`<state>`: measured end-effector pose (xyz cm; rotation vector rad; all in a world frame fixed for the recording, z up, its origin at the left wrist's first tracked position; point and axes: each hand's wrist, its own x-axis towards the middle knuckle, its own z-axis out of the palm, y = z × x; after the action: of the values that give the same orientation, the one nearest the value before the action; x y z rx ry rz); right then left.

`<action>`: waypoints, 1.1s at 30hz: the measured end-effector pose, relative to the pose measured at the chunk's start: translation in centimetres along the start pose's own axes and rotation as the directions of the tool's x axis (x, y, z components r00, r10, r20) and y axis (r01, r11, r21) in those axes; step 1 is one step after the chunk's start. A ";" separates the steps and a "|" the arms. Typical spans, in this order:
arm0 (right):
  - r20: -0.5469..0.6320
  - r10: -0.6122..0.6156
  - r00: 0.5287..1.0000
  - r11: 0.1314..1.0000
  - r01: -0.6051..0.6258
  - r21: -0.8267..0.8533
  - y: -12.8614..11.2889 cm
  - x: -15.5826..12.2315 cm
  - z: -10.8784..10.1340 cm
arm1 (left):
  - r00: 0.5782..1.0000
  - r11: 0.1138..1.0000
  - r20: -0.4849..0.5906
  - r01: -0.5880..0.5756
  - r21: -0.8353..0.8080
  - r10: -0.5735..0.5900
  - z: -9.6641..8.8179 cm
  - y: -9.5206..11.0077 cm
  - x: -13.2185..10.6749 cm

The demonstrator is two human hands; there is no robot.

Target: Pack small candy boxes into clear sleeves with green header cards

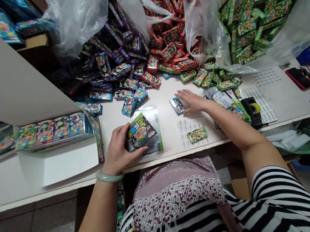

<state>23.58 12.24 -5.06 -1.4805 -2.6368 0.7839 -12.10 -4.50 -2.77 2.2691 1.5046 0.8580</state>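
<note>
My left hand (121, 145) is closed round the edge of a flat dark packet with a green border (141, 132), its thumb along the near side. Beneath it lies a clear plastic sleeve with a green edge (157, 131). My right hand (191, 101) has its fingers and thumb at the right end of a small blue picture box (177, 105) on the table; its palm side is hidden. A small green box (198, 135) rests nearer my body, on a sheet of round stickers (183, 127).
Behind my hands are piles of purple boxes (121, 69), red boxes (173, 50) and green boxes (248, 23) in clear bags. An open display carton (70, 163) stands left. A black tape dispenser (251, 112) and a phone (298, 78) are on the right.
</note>
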 end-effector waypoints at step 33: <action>-0.191 -0.492 0.850 0.870 0.487 -0.075 -11.9 -7.5 -1.3 | 0.996 0.998 0.074 -0.060 0.021 0.058 0.6 1.3 0.1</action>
<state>18.61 1.72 2.92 -0.7654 -2.6795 0.5171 -10.72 -4.88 -2.53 2.3463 1.4299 0.7675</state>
